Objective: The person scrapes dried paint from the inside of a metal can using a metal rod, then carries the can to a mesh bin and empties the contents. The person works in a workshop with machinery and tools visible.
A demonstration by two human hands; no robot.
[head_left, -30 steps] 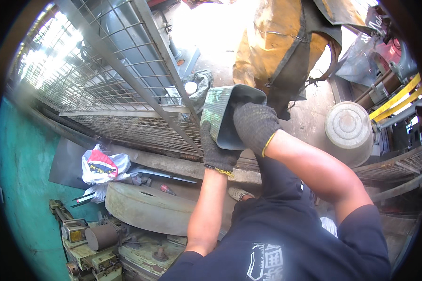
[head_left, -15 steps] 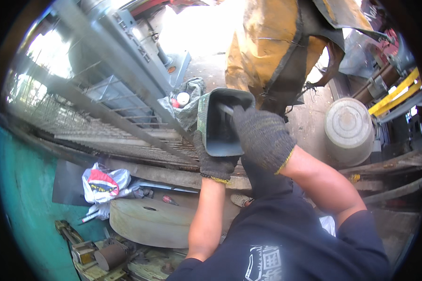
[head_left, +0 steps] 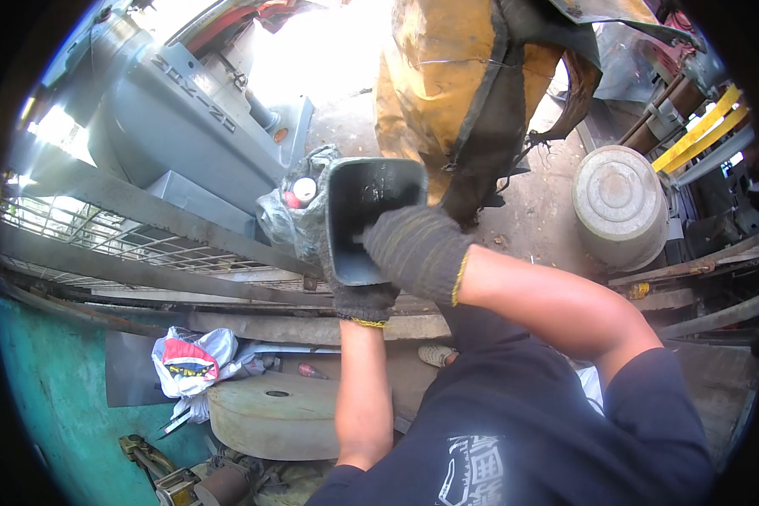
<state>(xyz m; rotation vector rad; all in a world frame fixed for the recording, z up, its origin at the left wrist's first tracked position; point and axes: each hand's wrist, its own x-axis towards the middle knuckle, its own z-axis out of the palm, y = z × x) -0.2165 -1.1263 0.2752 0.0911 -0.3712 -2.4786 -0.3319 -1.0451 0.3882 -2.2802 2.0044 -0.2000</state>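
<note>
A square-mouthed, dark container with rounded corners (head_left: 378,179) is tilted so that I look down into it. My left hand (head_left: 364,299), in a dark knitted glove with a yellow cuff, grips it from below and along its left side. My right hand (head_left: 417,253), gloved the same way, is closed at the container's mouth, in front of its lower right part. A small light tip shows beside the right fingers, but what they hold is hidden. The container's inner walls look dark and slightly shiny.
Beyond the container hangs a worn yellow-and-black sheet (head_left: 422,93). A round, lidded drum (head_left: 620,207) stands at the right. At the left are a metal rack (head_left: 152,194), a bulky grey-blue machine (head_left: 177,110) and a plastic bag with a can (head_left: 299,207). White bags (head_left: 196,358) lie lower left.
The container and both hands have shifted left in the picture. My right hand has moved down across the container's mouth, and the grey rod seen by its fingers is now mostly hidden.
</note>
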